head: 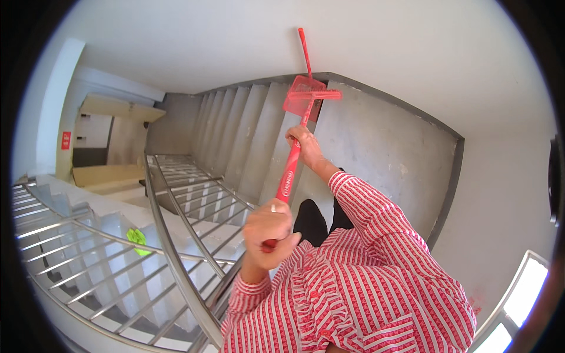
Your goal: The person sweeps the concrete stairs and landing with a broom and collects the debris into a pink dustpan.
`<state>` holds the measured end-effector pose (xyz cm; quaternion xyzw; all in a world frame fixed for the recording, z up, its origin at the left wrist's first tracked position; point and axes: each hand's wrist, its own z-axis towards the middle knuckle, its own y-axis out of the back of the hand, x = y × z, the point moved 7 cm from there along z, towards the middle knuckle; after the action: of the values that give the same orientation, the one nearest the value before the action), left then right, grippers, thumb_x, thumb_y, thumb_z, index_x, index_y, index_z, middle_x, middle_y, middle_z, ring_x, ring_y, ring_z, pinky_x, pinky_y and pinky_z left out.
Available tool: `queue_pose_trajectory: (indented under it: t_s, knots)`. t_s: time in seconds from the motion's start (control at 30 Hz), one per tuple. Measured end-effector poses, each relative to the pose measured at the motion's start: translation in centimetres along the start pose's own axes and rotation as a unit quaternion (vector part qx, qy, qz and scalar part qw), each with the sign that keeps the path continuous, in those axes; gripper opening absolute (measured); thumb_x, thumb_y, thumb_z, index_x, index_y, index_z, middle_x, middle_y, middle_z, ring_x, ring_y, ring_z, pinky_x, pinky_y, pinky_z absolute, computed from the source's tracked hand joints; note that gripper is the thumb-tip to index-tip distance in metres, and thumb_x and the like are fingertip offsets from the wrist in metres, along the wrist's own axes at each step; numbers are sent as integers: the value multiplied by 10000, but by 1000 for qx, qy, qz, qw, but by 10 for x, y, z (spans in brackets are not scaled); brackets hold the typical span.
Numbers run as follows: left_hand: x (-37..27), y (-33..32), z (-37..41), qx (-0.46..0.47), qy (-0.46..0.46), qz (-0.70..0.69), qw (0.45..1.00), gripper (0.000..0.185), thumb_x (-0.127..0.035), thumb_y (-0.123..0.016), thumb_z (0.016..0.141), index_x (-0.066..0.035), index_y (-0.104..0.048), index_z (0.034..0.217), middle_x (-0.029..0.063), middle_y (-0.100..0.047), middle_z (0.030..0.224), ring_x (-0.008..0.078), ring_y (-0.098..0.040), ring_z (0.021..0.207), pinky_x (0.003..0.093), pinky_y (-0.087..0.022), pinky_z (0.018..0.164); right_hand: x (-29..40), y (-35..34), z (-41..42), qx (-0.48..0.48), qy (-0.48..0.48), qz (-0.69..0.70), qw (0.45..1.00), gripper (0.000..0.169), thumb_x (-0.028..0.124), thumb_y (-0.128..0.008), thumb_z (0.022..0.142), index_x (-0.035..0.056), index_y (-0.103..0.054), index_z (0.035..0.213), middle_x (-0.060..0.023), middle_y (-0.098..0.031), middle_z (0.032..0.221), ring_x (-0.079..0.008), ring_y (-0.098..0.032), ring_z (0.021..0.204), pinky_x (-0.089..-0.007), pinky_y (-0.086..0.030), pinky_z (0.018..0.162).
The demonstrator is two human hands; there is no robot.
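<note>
With both hands I grip a red, long-handled broom (289, 172). My left hand (267, 231), wearing a ring, is wrapped around the top end of the handle, close to my body. Further down the shaft, my right hand (306, 143) closes around it. The broom's wide, narrow head (326, 94) overlaps a red dustpan (302, 84) in view, and I cannot tell whether they touch. The dustpan is by the wall at the edge between landing and stairs. Its long striped handle (305, 50) stands up in front of the wall.
Concrete steps (236, 128) descend to the left from the grey landing (384, 141) under my feet. A stainless steel railing (170, 247) runs along my left. Beyond it, a bright yellow-green cloth-like item (137, 241) is on another flight. At lower right is a window (525, 287).
</note>
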<state>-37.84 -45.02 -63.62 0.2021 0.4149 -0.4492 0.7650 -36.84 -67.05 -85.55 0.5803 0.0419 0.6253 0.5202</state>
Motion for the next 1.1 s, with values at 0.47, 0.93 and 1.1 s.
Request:
queue_pose_trajectory:
  t_s: [0.47, 0.93, 1.1]
  knots:
    - [20, 178, -15, -29, 134, -1, 991, 289, -176, -673, 704, -50, -455, 561, 46, -480, 553, 198, -456, 508, 307, -334, 502, 244, -152, -39, 261, 261, 285, 885, 114, 68, -640, 747, 40, -600, 850, -90, -598, 775, -237, -574, 750, -345, -449, 666]
    - [232, 132, -256, -370, 454, 114, 802, 382, -32, -628, 785, -39, -536, 1156, 97, -615, 1088, 191, -601, 960, 312, -481, 830, 76, -162, -53, 185, -243, 365, 880, 135, 162, -625, 863, 37, -589, 828, 2, -574, 766, -76, -551, 696, -219, -460, 621]
    - [279, 105, -197, -356, 287, 307, 835, 453, -78, -685, 710, -97, -548, 1141, 130, -604, 1039, 316, -585, 967, 381, -494, 797, 102, -132, -40, 321, -221, 212, 896, 163, 124, -589, 881, -15, -581, 795, -25, -587, 789, -96, -583, 703, -233, -490, 667]
